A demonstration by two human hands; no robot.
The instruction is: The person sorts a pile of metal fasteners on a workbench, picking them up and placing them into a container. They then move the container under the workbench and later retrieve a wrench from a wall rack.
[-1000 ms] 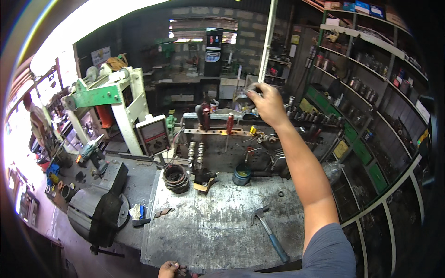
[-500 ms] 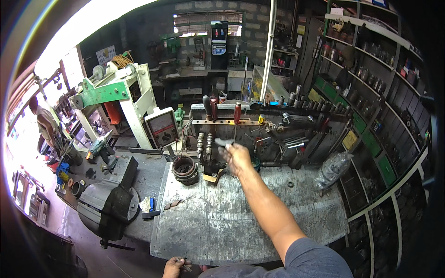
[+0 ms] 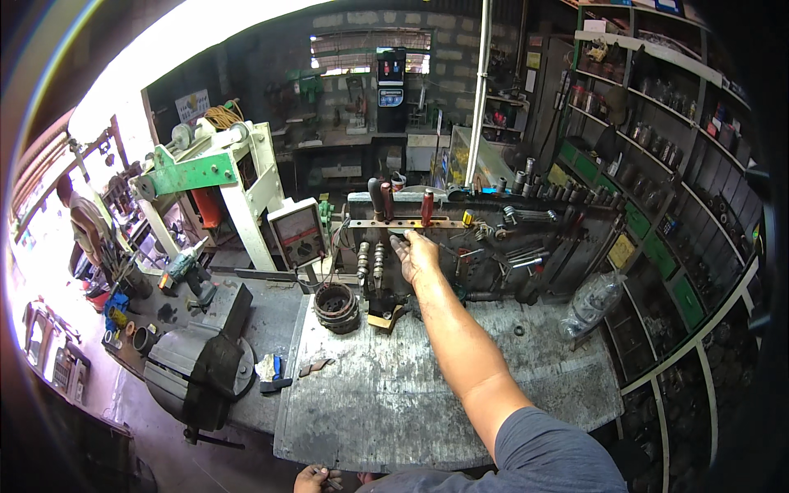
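My right arm reaches across the bench to the tool rack [image 3: 448, 223]. My right hand [image 3: 416, 256] is closed just below its perforated strip, fingers pinched on a flat grey piece [image 3: 398, 232] whose kind I cannot make out. Red-handled screwdrivers [image 3: 427, 209] and a dark-handled tool [image 3: 376, 197] stand in the strip above. At the near edge of the bench my left hand [image 3: 316, 479] is closed around small, thin dark metal pieces [image 3: 334, 480], partly hidden by the fingers.
A round motor stator [image 3: 336, 306] and a small open carton [image 3: 383, 318] sit on the metal-topped bench [image 3: 394, 411]. A large vise [image 3: 197, 370] and a cordless drill [image 3: 189, 275] are to the left. A plastic-wrapped bundle [image 3: 592, 304] lies at right.
My right hand has moved up toward the rack's strip with the flat grey piece. My left hand stays by the bench's near edge. The view has shifted slightly.
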